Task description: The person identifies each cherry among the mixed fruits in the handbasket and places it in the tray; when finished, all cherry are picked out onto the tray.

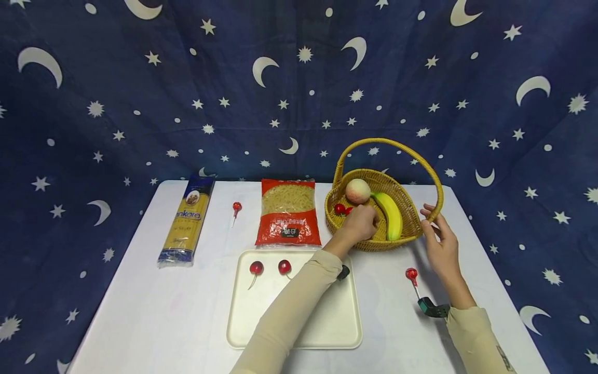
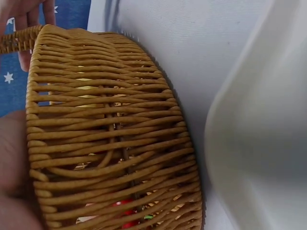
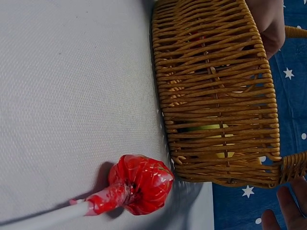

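My left hand (image 1: 361, 223) reaches over the near rim into the wicker basket (image 1: 335, 226), its fingers bent downward; I cannot tell whether they hold anything. Beside those fingers lie small red round pieces (image 1: 339, 209), a peach (image 1: 358, 191) and a banana (image 1: 390, 215). At the right end of the basket, my right hand (image 1: 441, 249) holds the foot of the arched handle (image 1: 436, 192) between thumb and fingers. In the right wrist view a red-wrapped lollipop (image 3: 144, 184) lies on the table near the basket, below the right hand.
A cream tray (image 1: 294, 340) with two stemmed cherries (image 1: 256, 268) (image 1: 284, 267) lies under my left forearm. Behind it is a red bag of pasta (image 1: 288, 213). Farther left are another lollipop (image 1: 236, 208) and a spaghetti pack (image 1: 187, 221). A starry blue cloth (image 1: 243, 78) hangs at the table's back.
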Tool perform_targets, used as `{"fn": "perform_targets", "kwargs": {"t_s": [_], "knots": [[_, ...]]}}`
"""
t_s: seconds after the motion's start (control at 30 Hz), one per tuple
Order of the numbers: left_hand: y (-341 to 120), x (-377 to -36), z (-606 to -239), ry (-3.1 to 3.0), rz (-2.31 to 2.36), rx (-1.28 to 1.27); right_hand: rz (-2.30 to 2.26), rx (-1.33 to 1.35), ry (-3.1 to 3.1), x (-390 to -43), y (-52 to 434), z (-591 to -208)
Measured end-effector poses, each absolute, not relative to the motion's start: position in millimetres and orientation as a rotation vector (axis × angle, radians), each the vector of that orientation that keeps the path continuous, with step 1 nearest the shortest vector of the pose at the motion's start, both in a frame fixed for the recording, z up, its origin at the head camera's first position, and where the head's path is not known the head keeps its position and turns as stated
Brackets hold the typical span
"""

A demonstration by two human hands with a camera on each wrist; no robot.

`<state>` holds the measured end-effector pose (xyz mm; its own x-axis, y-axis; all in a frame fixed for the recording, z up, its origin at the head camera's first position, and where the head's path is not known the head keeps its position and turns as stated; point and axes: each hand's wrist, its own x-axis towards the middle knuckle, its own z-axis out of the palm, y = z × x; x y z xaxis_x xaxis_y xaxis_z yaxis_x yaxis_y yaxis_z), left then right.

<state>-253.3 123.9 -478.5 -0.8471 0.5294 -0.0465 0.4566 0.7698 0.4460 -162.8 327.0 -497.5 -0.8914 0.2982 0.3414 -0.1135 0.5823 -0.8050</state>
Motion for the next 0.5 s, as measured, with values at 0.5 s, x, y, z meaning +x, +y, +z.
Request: {"fn": "perform_targets", "kwargs": {"t_s": [0.5], "knots": [[103.2,-241.4,-451.5,2.885,0.904,0.991,1.250,-0.165,-2.387,-161.4,326.5,-495.5]]}}
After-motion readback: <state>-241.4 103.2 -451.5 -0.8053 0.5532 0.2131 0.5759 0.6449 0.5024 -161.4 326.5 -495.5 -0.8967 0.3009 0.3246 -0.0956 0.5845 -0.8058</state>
